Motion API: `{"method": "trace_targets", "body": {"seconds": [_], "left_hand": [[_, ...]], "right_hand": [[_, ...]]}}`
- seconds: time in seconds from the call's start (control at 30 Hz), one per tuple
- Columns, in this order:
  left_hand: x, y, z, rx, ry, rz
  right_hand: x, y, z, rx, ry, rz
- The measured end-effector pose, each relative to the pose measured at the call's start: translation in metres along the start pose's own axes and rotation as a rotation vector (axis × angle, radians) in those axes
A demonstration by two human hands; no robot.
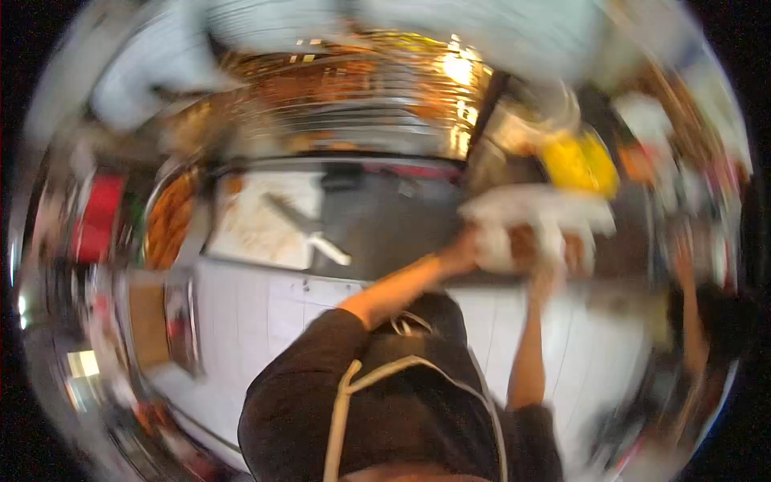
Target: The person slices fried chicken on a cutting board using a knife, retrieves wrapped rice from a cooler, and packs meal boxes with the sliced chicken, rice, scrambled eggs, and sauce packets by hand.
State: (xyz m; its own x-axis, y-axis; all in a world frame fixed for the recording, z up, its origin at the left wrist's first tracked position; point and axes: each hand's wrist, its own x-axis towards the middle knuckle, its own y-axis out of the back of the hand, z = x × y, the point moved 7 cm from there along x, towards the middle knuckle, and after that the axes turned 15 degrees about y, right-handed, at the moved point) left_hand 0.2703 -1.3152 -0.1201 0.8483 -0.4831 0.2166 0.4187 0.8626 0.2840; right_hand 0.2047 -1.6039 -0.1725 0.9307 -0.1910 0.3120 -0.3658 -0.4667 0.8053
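Motion blur softens the whole view. A white object (502, 207), perhaps an open container or wrapping, lies at the right of the dark counter, with brown patches showing in it. My left hand (461, 251) is at its left side, fingers seemingly closed on its edge. At its near side is my right hand (548, 273), whose fingers are smeared, so its hold is unclear. A yellow bag or packet (582, 165) sits just beyond the white object.
A white board (261, 229) bears a knife (325, 246) with a white handle. Left of it stands a round pan of orange-brown food (170, 221). A glass-fronted display (345, 96) spans the back. Another person's arm (689, 297) is at the right.
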Motion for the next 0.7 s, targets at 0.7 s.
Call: {"method": "trace_targets", "body": {"seconds": [0.7], "left_hand": [[-0.245, 0.652, 0.352, 0.142, -0.085, 1.379]], "right_hand": [[0.029, -0.054, -0.470, 1.260, 0.073, 0.088]]}}
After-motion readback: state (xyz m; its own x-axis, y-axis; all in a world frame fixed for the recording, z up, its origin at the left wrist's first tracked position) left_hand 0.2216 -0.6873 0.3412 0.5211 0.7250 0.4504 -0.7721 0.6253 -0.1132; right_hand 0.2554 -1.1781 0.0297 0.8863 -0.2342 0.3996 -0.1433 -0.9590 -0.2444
